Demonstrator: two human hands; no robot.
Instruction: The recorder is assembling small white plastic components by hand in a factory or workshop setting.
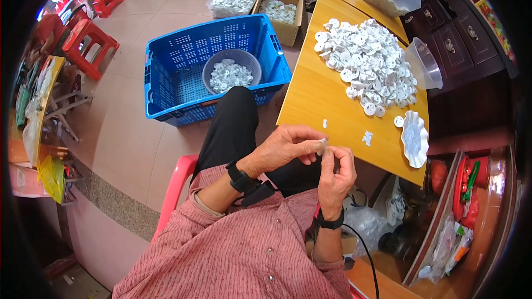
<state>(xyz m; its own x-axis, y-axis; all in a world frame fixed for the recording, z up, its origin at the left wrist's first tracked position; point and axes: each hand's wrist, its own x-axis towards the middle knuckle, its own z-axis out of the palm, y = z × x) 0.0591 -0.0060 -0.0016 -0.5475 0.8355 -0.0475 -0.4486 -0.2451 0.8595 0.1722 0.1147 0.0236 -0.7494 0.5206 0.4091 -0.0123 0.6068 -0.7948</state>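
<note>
Both my hands meet over my lap, just off the near edge of the yellow table (299, 97). Thumb and fingers of my left hand (285, 147) pinch a small white plastic piece (323, 142), mostly hidden by the fingertips. My right hand (337, 180) pinches at the same piece from the other side. Beyond them a large heap of white round plastic parts (371, 66) covers much of the tabletop. Closer by lie a single small white piece (325, 123) and a little cluster of white bits (367, 138). A wavy-edged white dish (422, 144) stands at the right edge.
On the floor to the left, a blue crate (183, 112) contains a grey bowl (252, 63) of white parts. Behind it are a cardboard box (288, 34) and a clear tub (213, 6), both filled. A clear container (425, 66) leans beside the heap. Red stools (88, 39) stand far left.
</note>
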